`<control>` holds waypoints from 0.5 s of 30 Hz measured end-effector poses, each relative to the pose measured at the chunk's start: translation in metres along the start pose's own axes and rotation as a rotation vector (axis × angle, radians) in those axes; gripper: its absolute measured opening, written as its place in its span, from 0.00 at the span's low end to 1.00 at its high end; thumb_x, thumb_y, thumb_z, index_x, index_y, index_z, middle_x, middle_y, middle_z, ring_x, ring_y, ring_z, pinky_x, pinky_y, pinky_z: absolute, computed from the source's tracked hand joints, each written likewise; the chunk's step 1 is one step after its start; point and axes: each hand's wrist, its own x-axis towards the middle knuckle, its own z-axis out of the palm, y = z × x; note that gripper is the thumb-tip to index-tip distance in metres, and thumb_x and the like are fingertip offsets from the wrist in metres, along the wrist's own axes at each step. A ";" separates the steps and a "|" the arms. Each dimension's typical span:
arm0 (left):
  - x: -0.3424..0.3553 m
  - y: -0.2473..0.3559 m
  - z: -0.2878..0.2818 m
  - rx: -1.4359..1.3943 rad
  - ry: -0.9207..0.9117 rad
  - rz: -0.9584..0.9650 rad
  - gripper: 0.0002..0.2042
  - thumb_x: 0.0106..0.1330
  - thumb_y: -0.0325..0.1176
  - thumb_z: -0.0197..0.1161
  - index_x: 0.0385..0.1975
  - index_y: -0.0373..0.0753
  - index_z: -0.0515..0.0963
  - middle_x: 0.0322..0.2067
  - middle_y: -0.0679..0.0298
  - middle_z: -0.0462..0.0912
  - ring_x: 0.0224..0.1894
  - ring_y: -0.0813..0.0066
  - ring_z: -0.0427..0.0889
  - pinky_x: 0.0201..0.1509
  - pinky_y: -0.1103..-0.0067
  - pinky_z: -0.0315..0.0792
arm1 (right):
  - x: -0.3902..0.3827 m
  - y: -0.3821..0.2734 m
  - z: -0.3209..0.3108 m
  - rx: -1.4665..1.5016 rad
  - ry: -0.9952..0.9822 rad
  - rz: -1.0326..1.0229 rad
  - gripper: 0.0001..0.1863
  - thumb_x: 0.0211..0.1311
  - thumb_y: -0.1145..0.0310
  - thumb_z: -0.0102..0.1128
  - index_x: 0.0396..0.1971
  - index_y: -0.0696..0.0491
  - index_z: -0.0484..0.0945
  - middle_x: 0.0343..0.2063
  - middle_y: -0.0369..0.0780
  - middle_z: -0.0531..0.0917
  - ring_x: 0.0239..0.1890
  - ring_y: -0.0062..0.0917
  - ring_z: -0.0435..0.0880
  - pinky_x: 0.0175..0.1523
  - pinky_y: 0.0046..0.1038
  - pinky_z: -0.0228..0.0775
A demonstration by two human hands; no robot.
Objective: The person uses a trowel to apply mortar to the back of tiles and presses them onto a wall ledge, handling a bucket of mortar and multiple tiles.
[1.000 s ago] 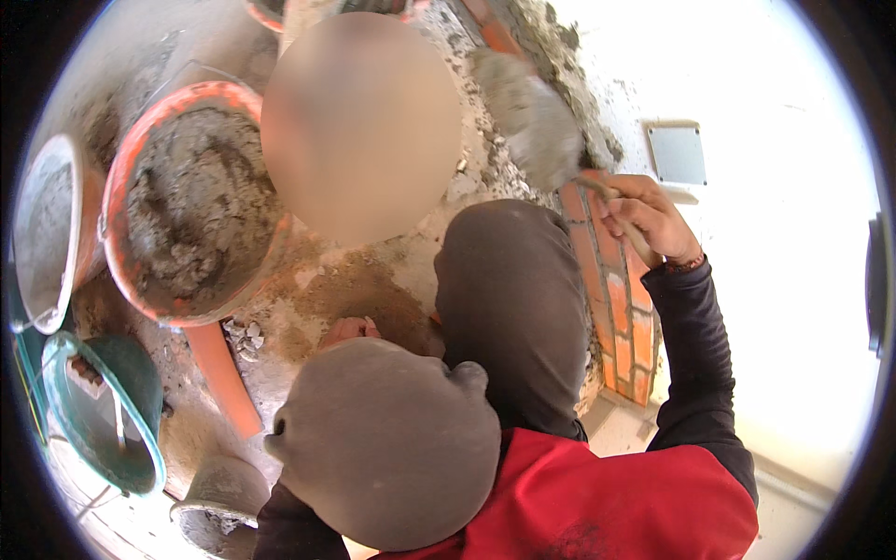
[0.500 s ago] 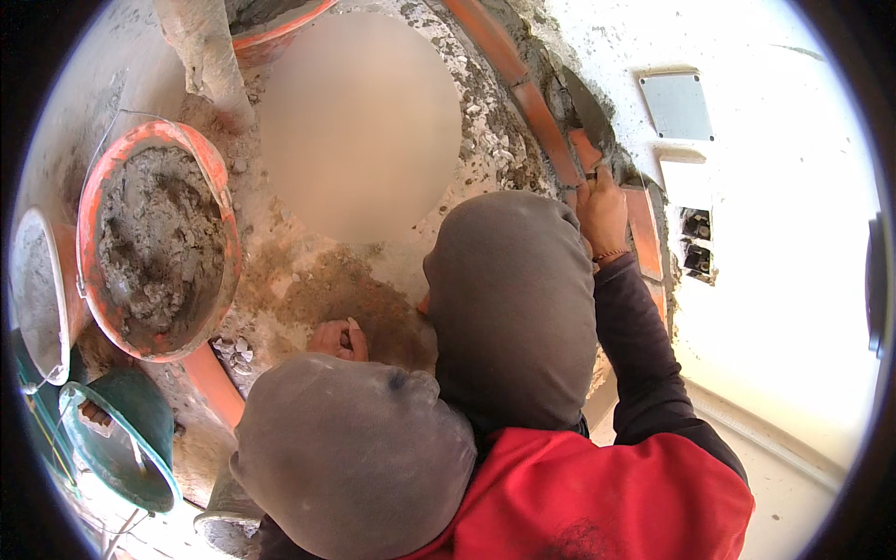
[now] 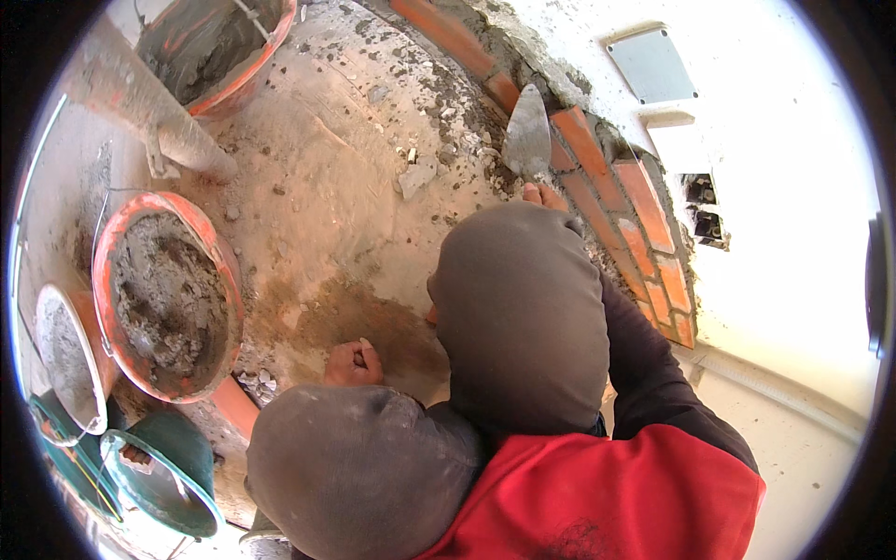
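Observation:
My right hand (image 3: 546, 195) is closed round the handle of a pointed trowel (image 3: 528, 133), just beyond my knee. The trowel's grey blade points away from me, left of a low wall of red bricks (image 3: 594, 191). My right knee covers part of the handle and hand. Mortar shows in the joints and behind the bricks, against the white wall. Past my other knee, my left hand (image 3: 354, 362) has its fingers curled inward. A dark hollow shows between them, and I cannot make out whether anything is in it.
On the left stands an orange bucket (image 3: 99, 280) of grey mortar, with a whitish bucket (image 3: 87, 359) and green buckets (image 3: 201, 467) nearer. Another orange tub (image 3: 245, 82) of mortar sits far left beside a leaning post (image 3: 140, 93). Rubble (image 3: 417, 175) litters the floor.
My right hand has drawn the trowel left, off the top of the brickwork. The view has shifted, showing more of the brick courses. My left hand stays curled past my knee.

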 end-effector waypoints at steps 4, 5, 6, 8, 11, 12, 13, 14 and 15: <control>-0.001 -0.004 0.005 0.040 0.092 0.080 0.09 0.61 0.32 0.66 0.20 0.40 0.77 0.17 0.62 0.75 0.17 0.68 0.74 0.21 0.73 0.69 | 0.015 -0.018 0.015 -0.226 0.091 -0.027 0.26 0.70 0.50 0.51 0.34 0.64 0.72 0.23 0.54 0.79 0.25 0.45 0.78 0.31 0.42 0.67; -0.002 -0.008 0.009 0.043 0.158 0.126 0.09 0.61 0.32 0.66 0.19 0.40 0.77 0.17 0.62 0.74 0.17 0.69 0.74 0.21 0.73 0.68 | 0.015 -0.020 0.021 -0.246 0.162 -0.066 0.26 0.70 0.51 0.50 0.34 0.64 0.71 0.24 0.55 0.79 0.27 0.49 0.78 0.33 0.44 0.68; -0.002 -0.015 0.012 0.058 0.020 0.057 0.09 0.61 0.32 0.66 0.19 0.40 0.77 0.17 0.62 0.74 0.17 0.69 0.74 0.21 0.73 0.68 | 0.013 -0.016 0.023 -0.274 0.241 -0.098 0.25 0.70 0.51 0.50 0.34 0.64 0.71 0.25 0.57 0.79 0.29 0.52 0.79 0.34 0.46 0.69; -0.001 -0.032 0.009 0.081 -0.165 -0.054 0.10 0.61 0.32 0.66 0.19 0.41 0.77 0.17 0.62 0.74 0.17 0.68 0.73 0.20 0.73 0.68 | 0.011 -0.017 0.026 -0.303 0.266 -0.079 0.25 0.70 0.52 0.49 0.36 0.66 0.71 0.27 0.59 0.80 0.32 0.56 0.80 0.36 0.47 0.71; -0.002 -0.040 0.011 0.040 -0.241 -0.077 0.09 0.61 0.33 0.66 0.20 0.41 0.77 0.16 0.62 0.74 0.18 0.66 0.74 0.21 0.72 0.68 | 0.007 -0.013 0.024 -0.327 0.171 0.047 0.27 0.71 0.52 0.49 0.42 0.68 0.71 0.29 0.60 0.81 0.34 0.57 0.81 0.38 0.47 0.73; -0.001 -0.041 0.011 0.028 -0.259 -0.069 0.09 0.62 0.33 0.66 0.20 0.41 0.77 0.16 0.61 0.74 0.18 0.66 0.74 0.21 0.72 0.68 | 0.008 -0.005 0.026 -0.332 0.170 0.056 0.28 0.71 0.52 0.49 0.45 0.70 0.71 0.29 0.60 0.81 0.34 0.56 0.82 0.38 0.46 0.74; 0.000 -0.041 0.009 0.035 -0.298 -0.056 0.09 0.62 0.33 0.66 0.20 0.41 0.78 0.16 0.61 0.74 0.18 0.65 0.74 0.22 0.72 0.69 | 0.009 0.002 0.027 -0.336 0.168 0.064 0.30 0.71 0.52 0.48 0.48 0.71 0.70 0.30 0.60 0.82 0.34 0.55 0.82 0.38 0.46 0.74; 0.002 -0.038 0.006 0.045 -0.314 -0.047 0.11 0.63 0.34 0.63 0.19 0.39 0.77 0.15 0.61 0.73 0.17 0.66 0.73 0.21 0.71 0.67 | 0.008 0.007 0.030 -0.298 0.185 0.041 0.30 0.71 0.52 0.48 0.49 0.71 0.70 0.30 0.60 0.82 0.34 0.54 0.82 0.38 0.46 0.74; 0.005 -0.035 0.002 0.056 -0.329 -0.037 0.13 0.65 0.36 0.61 0.18 0.38 0.76 0.14 0.61 0.72 0.16 0.67 0.72 0.21 0.71 0.66 | 0.006 0.013 0.034 -0.260 0.202 0.018 0.31 0.71 0.52 0.48 0.50 0.72 0.69 0.30 0.59 0.82 0.34 0.54 0.83 0.38 0.46 0.74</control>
